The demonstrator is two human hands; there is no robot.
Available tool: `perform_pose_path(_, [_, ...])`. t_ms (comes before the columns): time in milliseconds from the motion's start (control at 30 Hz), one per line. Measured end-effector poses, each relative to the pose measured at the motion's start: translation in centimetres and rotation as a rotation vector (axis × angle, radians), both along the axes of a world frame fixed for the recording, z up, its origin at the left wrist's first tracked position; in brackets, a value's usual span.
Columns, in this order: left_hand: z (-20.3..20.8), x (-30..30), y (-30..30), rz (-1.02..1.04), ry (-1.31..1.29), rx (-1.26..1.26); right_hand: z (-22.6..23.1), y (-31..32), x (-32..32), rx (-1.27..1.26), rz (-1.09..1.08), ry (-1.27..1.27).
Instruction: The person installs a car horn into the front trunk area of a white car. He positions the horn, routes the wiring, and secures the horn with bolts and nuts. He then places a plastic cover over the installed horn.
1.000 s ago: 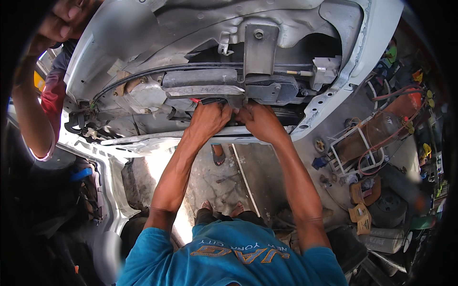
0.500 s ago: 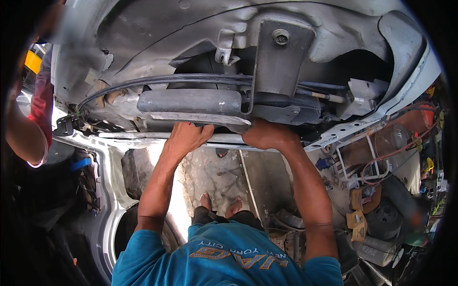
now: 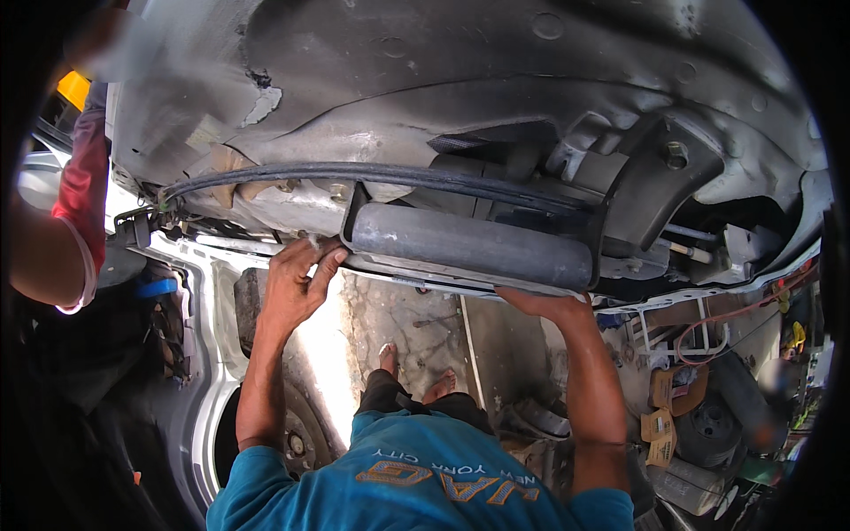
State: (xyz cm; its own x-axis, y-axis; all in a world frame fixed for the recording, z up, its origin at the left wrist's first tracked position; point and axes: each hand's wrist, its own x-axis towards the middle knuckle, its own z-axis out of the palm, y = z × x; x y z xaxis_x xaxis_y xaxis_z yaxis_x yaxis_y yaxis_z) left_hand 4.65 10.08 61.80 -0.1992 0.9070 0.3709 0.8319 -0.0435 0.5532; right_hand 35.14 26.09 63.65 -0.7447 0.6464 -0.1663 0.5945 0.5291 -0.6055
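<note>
A long, dark grey rounded part (image 3: 469,243) with a flat light strip along its lower side lies crosswise in front of me, slightly lower at its right end. My left hand (image 3: 297,279) grips its left end, fingers curled behind and thumb bent in front. Under the right end, my right hand (image 3: 549,303) is closed on the lower edge, its fingertips partly hidden. A thin bracket (image 3: 354,217) stands at the part's left end. Behind it run black cables (image 3: 381,173), and a bolted dark bracket (image 3: 677,159) rises at the right.
Bare vehicle panelling (image 3: 398,88) surrounds the part at the back. Another person's arm (image 3: 53,248) with a red sleeve reaches in at the far left. A white frame (image 3: 677,323), cardboard boxes (image 3: 660,434) and a wheel (image 3: 708,420) lie on the right.
The part appears larger and more tilted, with its right end lower. My left hand has moved from under its middle to its left end; my right hand has shifted right. The view has shifted too.
</note>
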Motion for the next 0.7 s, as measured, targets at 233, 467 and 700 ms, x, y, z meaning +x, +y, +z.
perform_pose_path(233, [2.4,0.1,3.1,-0.155,0.186,-0.419,-5.4,-0.9,0.9,0.299,-0.225,0.000])
perform_pose_path(467, [-2.8,-3.5,5.2,-0.151,0.313,-0.019,-3.6,-2.3,-1.1,0.506,-0.201,-0.061])
perform_pose_path(700, [-6.9,-4.4,5.1,-0.145,0.448,0.073,-2.5,-2.0,-4.0,0.476,-0.333,-0.137])
